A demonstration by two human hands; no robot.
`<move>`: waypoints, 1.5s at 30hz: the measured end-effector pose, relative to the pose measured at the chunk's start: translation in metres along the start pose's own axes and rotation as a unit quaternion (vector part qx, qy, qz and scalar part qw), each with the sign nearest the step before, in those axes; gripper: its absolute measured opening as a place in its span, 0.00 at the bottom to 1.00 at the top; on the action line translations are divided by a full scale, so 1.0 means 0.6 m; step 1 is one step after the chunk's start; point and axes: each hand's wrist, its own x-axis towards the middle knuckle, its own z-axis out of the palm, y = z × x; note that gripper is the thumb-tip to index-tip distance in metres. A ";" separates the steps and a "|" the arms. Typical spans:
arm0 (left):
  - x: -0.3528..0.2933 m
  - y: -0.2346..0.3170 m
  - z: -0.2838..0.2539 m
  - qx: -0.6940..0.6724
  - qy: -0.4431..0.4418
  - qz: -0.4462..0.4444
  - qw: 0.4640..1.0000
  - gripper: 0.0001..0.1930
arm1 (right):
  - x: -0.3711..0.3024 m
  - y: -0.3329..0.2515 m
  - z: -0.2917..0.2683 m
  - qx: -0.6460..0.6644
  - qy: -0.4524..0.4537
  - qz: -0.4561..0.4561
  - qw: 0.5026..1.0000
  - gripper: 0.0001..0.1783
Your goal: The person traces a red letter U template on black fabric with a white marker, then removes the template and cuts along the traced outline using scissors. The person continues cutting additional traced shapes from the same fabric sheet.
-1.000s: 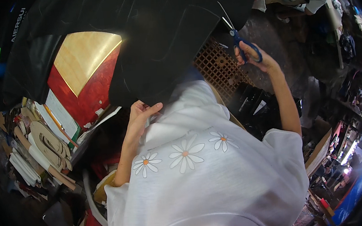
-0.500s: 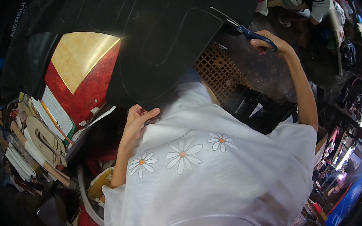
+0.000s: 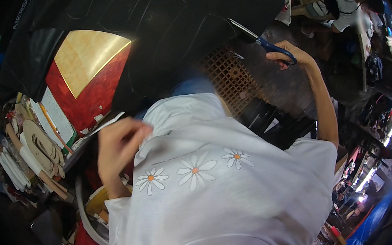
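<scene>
Scissors with dark blue handles (image 3: pixel 274 49) are gripped in my right hand (image 3: pixel 290 54), out to the right. Their metal blades point up and left, at the edge of a large black sheet of material (image 3: pixel 165 41). Pale curved outlines are drawn on the sheet, which spreads across the top of the view and hangs down toward my lap. My left hand (image 3: pixel 122 143) is raised beside my white shirt, apart from the sheet's lower edge. Motion smears its fingers, which look bent; I cannot make out anything in them.
A red board with a yellow panel (image 3: pixel 85 57) lies under the sheet. Sole-shaped beige pieces (image 3: pixel 41 140) and papers are stacked at left, above a bucket (image 3: pixel 86 213). A brown grating (image 3: pixel 234 75) is beyond my lap. Another person (image 3: pixel 344 0) is at the upper right.
My left hand has let go of the black sheet's lower edge and moved left and down toward me. The sheet's near edge has shifted away. The scissors have moved slightly down, still held.
</scene>
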 end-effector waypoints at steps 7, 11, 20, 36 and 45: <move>0.020 0.153 -0.051 -0.605 -0.289 0.476 0.570 0.25 | -0.003 0.000 0.008 -0.012 0.004 -0.005 1.000 0.22; 0.011 0.173 -0.045 -0.599 -0.272 0.440 0.611 0.27 | -0.001 0.005 0.016 0.017 0.000 -0.001 1.000 0.20; 0.017 0.181 -0.066 -0.603 -0.351 0.455 0.553 0.15 | 0.000 0.005 0.024 0.040 0.004 0.011 0.999 0.18; 0.064 0.134 -0.044 -0.651 -0.289 0.521 0.471 0.07 | 0.000 0.004 0.025 0.051 -0.010 -0.002 0.999 0.20; 0.243 0.013 0.298 0.143 0.175 0.378 0.898 0.21 | -0.003 0.014 0.016 0.096 -0.041 -0.011 0.994 0.24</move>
